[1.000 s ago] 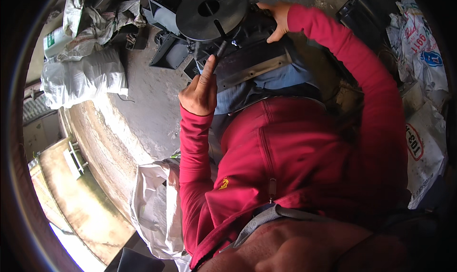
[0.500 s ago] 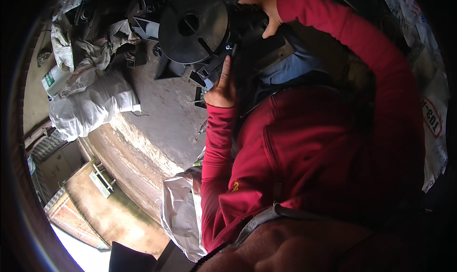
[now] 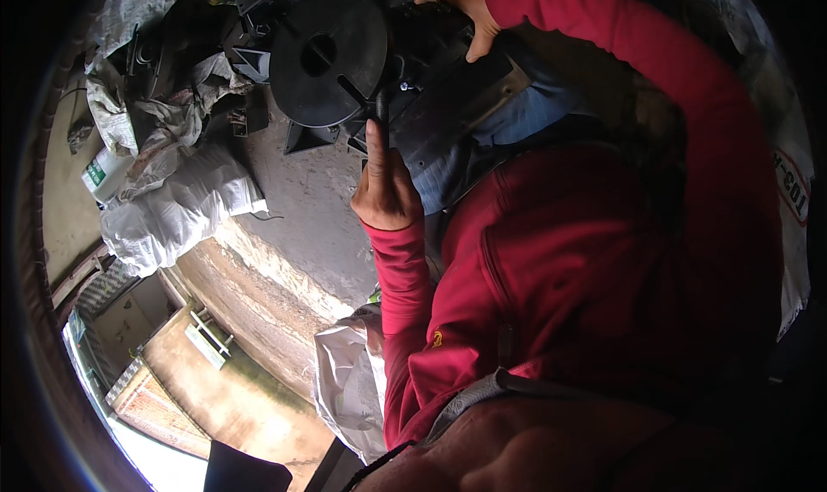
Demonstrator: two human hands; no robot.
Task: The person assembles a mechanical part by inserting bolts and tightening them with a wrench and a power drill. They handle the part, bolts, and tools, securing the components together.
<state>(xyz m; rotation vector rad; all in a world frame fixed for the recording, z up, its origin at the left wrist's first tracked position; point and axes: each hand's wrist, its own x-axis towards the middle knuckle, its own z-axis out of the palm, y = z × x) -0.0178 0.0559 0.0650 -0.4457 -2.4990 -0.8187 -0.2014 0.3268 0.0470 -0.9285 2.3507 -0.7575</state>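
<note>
Curling beside the seemingly placed disc (image 3: 351,54), left hand (image 3: 388,186) meets rod (image 3: 382,107), grip and seating unclear; right hand (image 3: 469,9) splays wide over machinery (image 3: 426,40).

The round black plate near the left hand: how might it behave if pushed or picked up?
The round black plate is likely stiff: its face looks flat and its rim unbent. It may be heavy for its size, as its smooth, dark surface suggests metal, though that is uncertain. If loose and stood on edge, its circular outline could let it roll.
</note>
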